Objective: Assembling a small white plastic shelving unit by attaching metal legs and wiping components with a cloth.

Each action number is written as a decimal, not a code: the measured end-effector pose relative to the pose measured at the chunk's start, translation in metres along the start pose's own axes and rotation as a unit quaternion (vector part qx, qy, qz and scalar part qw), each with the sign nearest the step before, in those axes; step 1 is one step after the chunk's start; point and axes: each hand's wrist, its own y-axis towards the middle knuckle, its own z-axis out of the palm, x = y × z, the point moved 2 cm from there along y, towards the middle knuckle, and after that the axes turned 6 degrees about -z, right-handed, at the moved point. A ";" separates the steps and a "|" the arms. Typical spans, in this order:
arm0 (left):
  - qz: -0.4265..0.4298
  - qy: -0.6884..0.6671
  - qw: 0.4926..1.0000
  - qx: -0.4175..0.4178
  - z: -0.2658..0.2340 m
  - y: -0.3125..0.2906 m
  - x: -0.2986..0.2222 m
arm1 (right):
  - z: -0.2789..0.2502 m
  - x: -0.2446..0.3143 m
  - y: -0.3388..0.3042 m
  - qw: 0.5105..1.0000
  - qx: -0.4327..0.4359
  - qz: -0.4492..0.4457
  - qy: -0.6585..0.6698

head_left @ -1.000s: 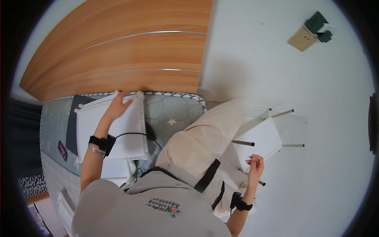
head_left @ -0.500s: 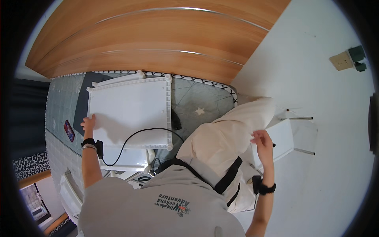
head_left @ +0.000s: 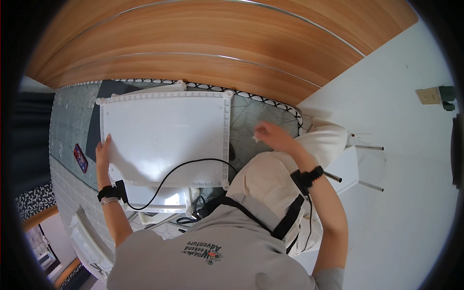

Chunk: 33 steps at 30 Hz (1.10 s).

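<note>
My left hand [head_left: 102, 153] grips the left edge of a white rectangular plastic panel [head_left: 164, 130], its fingertips resting on the top face. The panel has ribbed edges and round corner sockets. It lies over other white pieces, including a white panel [head_left: 157, 197] at its near side. To the right of the panel, my right hand [head_left: 271, 135] hovers over the grey-green patterned cover [head_left: 245, 116]. Its fingers are curled together, and anything between them is hidden. Both wrists wear black straps with small devices, and a black cable [head_left: 169, 175] crosses the panel.
A phone [head_left: 80, 158] lies left of the panel near a dark grey sheet [head_left: 93, 133]. At right, beyond my leg, stands a white piece [head_left: 349, 166] with metal legs, one leg [head_left: 333, 177] pointing up. A wooden headboard [head_left: 208, 34] and white wall [head_left: 386, 101] bound the space.
My right hand has moved left from beside the metal-legged piece to the cover near the panel. My left hand keeps its hold on the panel, whose far edge now shows more. The view has shifted.
</note>
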 end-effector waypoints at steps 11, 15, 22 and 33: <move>0.187 -0.072 0.979 -0.037 -0.001 -0.082 -0.141 | 0.018 -0.009 0.009 0.952 0.054 0.032 0.301; 0.257 -0.115 0.958 -0.057 0.005 -0.126 -0.188 | -0.006 0.023 -0.037 0.939 0.000 0.039 0.342; 0.391 -0.239 0.889 -0.004 0.019 -0.194 -0.253 | -0.056 0.035 -0.114 0.956 -0.189 -0.041 0.221; 0.521 -0.330 0.784 0.066 0.049 -0.241 -0.340 | -0.057 0.011 -0.201 0.913 -0.350 -0.044 0.205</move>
